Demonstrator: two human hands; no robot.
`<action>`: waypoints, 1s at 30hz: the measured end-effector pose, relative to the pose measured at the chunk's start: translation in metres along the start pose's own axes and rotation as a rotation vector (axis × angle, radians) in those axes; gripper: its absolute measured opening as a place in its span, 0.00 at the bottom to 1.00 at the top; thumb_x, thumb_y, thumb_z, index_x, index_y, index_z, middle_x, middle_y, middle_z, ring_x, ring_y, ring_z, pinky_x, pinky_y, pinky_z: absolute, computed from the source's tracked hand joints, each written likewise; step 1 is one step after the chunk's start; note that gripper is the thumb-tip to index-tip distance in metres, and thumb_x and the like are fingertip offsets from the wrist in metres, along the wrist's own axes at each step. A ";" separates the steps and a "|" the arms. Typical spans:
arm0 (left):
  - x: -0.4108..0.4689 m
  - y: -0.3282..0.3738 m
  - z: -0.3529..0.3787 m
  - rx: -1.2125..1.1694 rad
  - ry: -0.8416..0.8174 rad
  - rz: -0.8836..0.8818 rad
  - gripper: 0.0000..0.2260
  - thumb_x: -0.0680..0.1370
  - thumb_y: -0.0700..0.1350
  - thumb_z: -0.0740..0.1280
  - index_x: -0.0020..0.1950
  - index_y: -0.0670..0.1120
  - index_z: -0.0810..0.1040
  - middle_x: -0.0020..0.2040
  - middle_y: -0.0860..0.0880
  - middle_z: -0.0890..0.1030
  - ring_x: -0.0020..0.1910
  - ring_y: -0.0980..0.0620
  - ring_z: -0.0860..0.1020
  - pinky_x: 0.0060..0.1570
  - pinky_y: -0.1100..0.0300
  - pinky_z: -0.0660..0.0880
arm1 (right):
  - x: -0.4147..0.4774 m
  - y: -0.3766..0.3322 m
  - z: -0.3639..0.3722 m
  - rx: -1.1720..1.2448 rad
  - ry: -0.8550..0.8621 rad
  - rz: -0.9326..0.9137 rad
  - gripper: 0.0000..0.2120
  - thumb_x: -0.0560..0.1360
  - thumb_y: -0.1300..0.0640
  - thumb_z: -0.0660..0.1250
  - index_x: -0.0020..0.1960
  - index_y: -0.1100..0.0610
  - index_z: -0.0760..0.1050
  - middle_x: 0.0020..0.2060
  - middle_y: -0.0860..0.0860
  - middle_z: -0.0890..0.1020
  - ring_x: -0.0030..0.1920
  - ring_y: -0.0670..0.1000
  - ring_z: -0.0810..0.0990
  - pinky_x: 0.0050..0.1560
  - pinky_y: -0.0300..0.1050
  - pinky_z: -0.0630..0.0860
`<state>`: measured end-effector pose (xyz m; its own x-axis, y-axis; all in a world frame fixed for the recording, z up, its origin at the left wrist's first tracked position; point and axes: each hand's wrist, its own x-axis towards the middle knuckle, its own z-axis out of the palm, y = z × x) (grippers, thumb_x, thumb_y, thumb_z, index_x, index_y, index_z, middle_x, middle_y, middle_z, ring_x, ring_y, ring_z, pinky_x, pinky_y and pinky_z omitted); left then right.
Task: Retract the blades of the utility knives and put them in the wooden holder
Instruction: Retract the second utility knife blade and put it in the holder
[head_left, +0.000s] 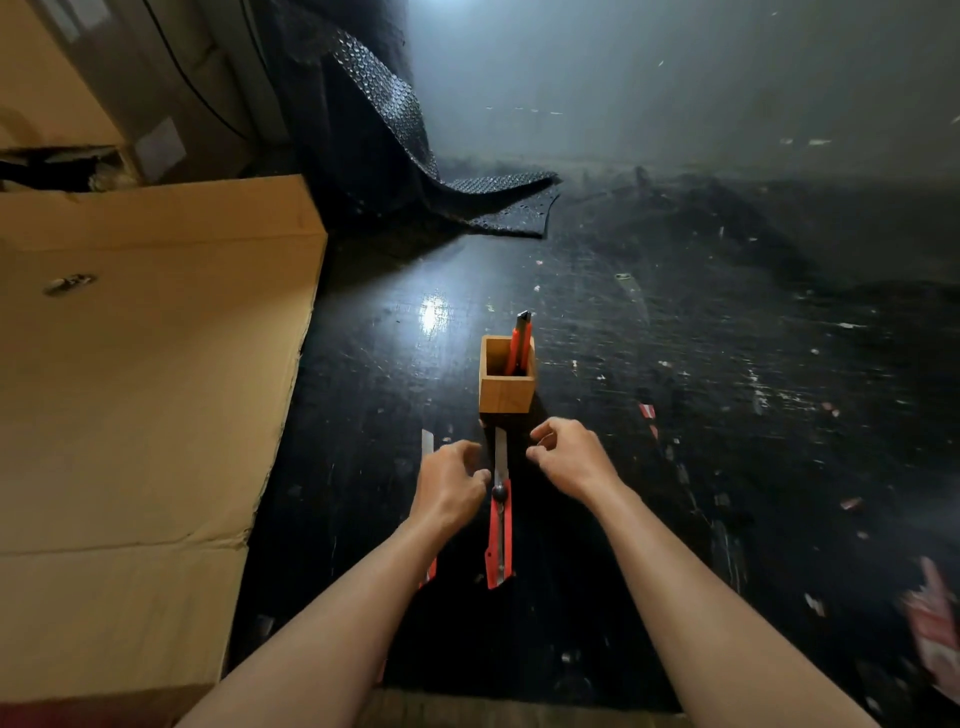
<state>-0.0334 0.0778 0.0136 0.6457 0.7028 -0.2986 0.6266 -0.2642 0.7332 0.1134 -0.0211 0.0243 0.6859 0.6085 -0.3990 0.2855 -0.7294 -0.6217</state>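
A square wooden holder (505, 395) stands on the dark floor with one red utility knife (521, 347) upright in it. Just in front lies a second red utility knife (500, 530), its long blade extended toward the holder. A third knife (427, 444) lies to the left, its blade tip showing; my left arm covers most of it. My left hand (449, 486) hovers with curled fingers just left of the middle knife, its thumb near the black slider knob. On the other side of the blade my right hand (569, 457) is loosely curled. Neither hand holds anything.
A large flattened cardboard box (145, 374) fills the left side. Black bubble wrap (415, 171) hangs and spreads on the floor at the back. Red and white scraps (935, 629) lie at the right edge, and small bits of debris dot the scuffed black floor.
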 end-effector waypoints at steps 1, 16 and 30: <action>-0.005 -0.005 0.003 0.008 -0.013 -0.021 0.19 0.78 0.42 0.72 0.68 0.44 0.78 0.63 0.46 0.83 0.62 0.48 0.81 0.63 0.53 0.78 | -0.005 0.005 0.005 -0.003 -0.031 0.021 0.15 0.76 0.56 0.71 0.63 0.51 0.77 0.55 0.49 0.82 0.55 0.49 0.81 0.57 0.51 0.79; -0.035 -0.037 0.043 -0.250 -0.142 -0.166 0.15 0.77 0.36 0.72 0.62 0.49 0.83 0.50 0.56 0.84 0.52 0.57 0.83 0.58 0.54 0.82 | -0.058 0.033 0.065 0.226 -0.122 0.087 0.13 0.76 0.59 0.71 0.59 0.49 0.77 0.46 0.45 0.82 0.44 0.43 0.83 0.45 0.41 0.82; -0.040 0.016 -0.012 -0.586 -0.140 0.043 0.16 0.76 0.32 0.72 0.61 0.45 0.82 0.53 0.46 0.87 0.51 0.49 0.87 0.50 0.50 0.85 | -0.077 0.000 -0.003 0.554 0.002 -0.183 0.12 0.75 0.66 0.71 0.57 0.56 0.80 0.48 0.53 0.86 0.49 0.50 0.87 0.51 0.53 0.84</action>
<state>-0.0540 0.0533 0.0448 0.7418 0.5950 -0.3094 0.2792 0.1454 0.9492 0.0632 -0.0687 0.0572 0.6601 0.7080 -0.2511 0.0069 -0.3400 -0.9404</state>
